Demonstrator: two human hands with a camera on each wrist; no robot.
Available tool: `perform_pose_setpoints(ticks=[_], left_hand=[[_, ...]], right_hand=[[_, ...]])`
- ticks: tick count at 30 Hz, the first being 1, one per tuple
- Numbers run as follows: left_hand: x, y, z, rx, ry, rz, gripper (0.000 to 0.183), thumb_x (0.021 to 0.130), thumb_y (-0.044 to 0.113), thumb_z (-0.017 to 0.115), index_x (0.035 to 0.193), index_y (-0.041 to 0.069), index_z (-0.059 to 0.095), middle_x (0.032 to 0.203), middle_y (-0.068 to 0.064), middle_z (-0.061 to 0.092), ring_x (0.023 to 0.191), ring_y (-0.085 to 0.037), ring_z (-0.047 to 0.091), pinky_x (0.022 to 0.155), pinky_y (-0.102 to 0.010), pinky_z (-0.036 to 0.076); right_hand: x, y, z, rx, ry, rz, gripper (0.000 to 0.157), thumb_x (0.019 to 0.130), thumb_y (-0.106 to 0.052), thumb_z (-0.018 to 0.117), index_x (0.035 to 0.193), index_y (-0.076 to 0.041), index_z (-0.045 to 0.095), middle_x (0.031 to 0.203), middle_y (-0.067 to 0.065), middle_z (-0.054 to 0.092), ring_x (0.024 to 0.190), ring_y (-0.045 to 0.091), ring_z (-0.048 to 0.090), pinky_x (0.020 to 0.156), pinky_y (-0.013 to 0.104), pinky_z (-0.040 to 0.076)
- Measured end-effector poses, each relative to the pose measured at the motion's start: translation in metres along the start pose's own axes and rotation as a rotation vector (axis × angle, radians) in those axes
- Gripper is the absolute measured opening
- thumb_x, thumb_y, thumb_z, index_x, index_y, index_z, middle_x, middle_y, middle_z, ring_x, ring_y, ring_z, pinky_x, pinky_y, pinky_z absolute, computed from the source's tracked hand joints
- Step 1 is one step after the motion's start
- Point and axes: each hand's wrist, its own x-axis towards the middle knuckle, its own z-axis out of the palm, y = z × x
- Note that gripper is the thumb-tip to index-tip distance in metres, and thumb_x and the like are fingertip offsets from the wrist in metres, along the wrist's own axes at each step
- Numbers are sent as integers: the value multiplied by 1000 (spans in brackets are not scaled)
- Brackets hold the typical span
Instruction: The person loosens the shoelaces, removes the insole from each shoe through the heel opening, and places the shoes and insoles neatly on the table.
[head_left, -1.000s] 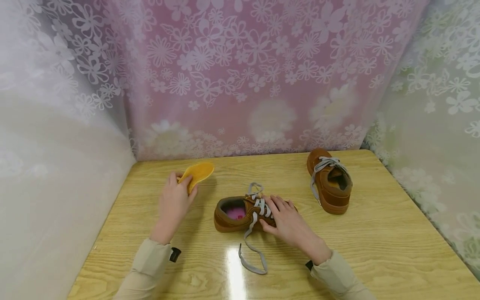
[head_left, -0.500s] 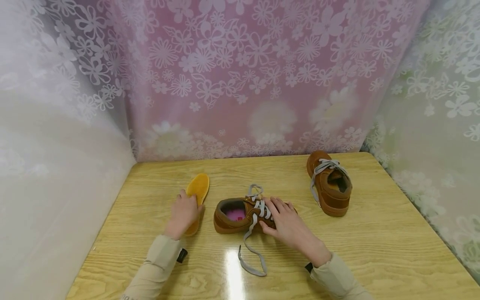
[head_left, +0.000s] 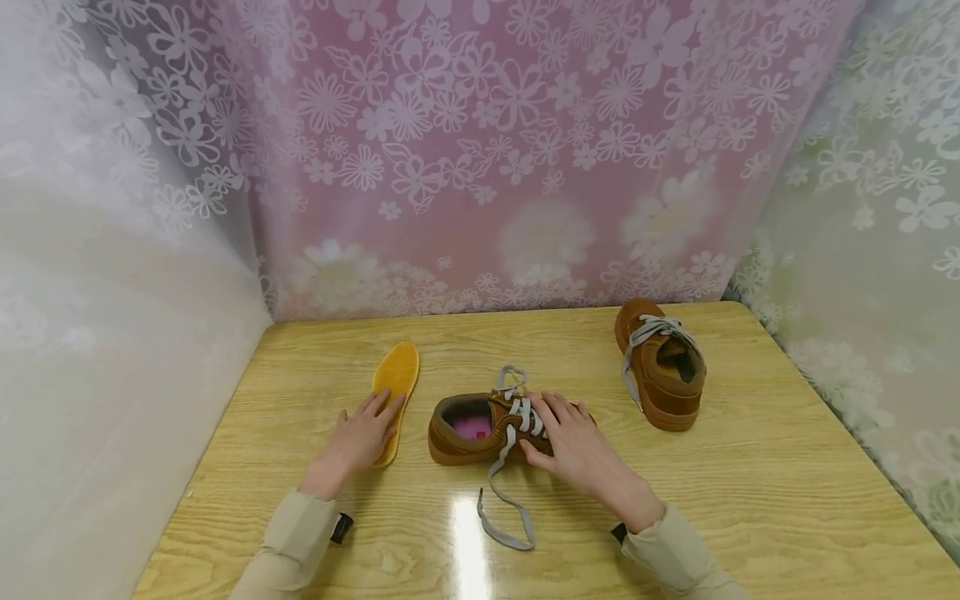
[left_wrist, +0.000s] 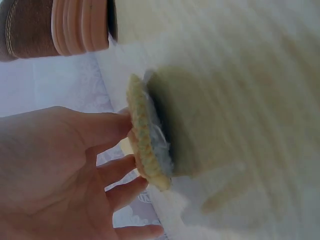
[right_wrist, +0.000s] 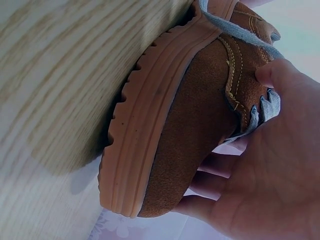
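From the head view, I see a yellow insole point(head_left: 397, 367) on the wooden table point(head_left: 720, 508), to the left of a brown lace-up shoe point(head_left: 461, 452) and apart from it. The left hand point(head_left: 351, 443) rests on the insole, its fingers laid out fairly straight and not clenched round it. The right hand point(head_left: 581, 446) grasps the shoe's front, fingers over the laces, thumb at the near side. A loose grey shoelace point(head_left: 513, 504) trails onto the table, and the shoe's inside shows pink. A matching brown shoe point(head_left: 671, 404) stands at the back right.

In the left wrist view, extended fingers touch the insole's edge; a ridged sole point(left_wrist: 80, 25) shows at upper left.

In the right wrist view, the thumb presses beside the lacing, the other fingers reaching across the toe.
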Motion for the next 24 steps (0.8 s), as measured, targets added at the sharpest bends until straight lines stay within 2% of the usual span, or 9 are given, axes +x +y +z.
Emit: perform_pose_setpoints(ticks=[9, 14, 17, 19, 22, 24], left_hand=[[18, -20, -6, -41, -36, -43, 52, 105, 12, 56, 154, 5, 41, 158, -27, 33, 144, -49, 34, 99, -80, 32], [27, -21, -13, -60, -41, -51, 54, 103, 11, 60, 153, 5, 43, 156, -28, 36, 140, -52, 38, 101, -78, 33], [34, -16, -17, -31, 10, -32, 56, 102, 14, 62, 153, 5, 43, 155, -28, 38, 134, -54, 43, 102, -73, 37], [39, -8, -22, -39, 56, 1, 57, 103, 17, 62, 154, 4, 41, 155, -28, 39, 134, -53, 45, 105, -69, 38], [48, 10, -33, -89, 116, 83, 54, 105, 21, 58, 154, 3, 42, 154, -26, 41, 136, -47, 46, 109, -61, 39], [54, 24, -41, -132, 136, 150, 50, 107, 21, 55, 152, 3, 44, 152, -24, 45, 138, -43, 45, 112, -57, 38]], right_hand=[[0, -2, 2, 4, -13, -3, 69, 101, -45, 59, 155, -7, 39, 152, 25, 44, 142, 43, 40, 112, 65, 32], [0, -1, 1, 11, 4, 3, 68, 101, -44, 59, 154, -7, 40, 151, 25, 45, 141, 43, 41, 112, 64, 32], [-1, -1, -1, -5, 29, -15, 71, 100, -44, 62, 155, -5, 39, 150, 24, 46, 140, 43, 43, 111, 63, 34], [-3, -1, -3, -52, 65, -55, 72, 98, -41, 66, 153, -2, 40, 148, 25, 48, 137, 42, 46, 109, 62, 38], [-8, -5, -9, -131, 183, -138, 69, 94, -34, 74, 146, 1, 47, 139, 23, 54, 125, 39, 57, 101, 58, 47], [-12, -10, -15, -155, 294, -210, 58, 90, -28, 79, 134, 2, 56, 125, 19, 61, 109, 34, 64, 89, 50, 55]])
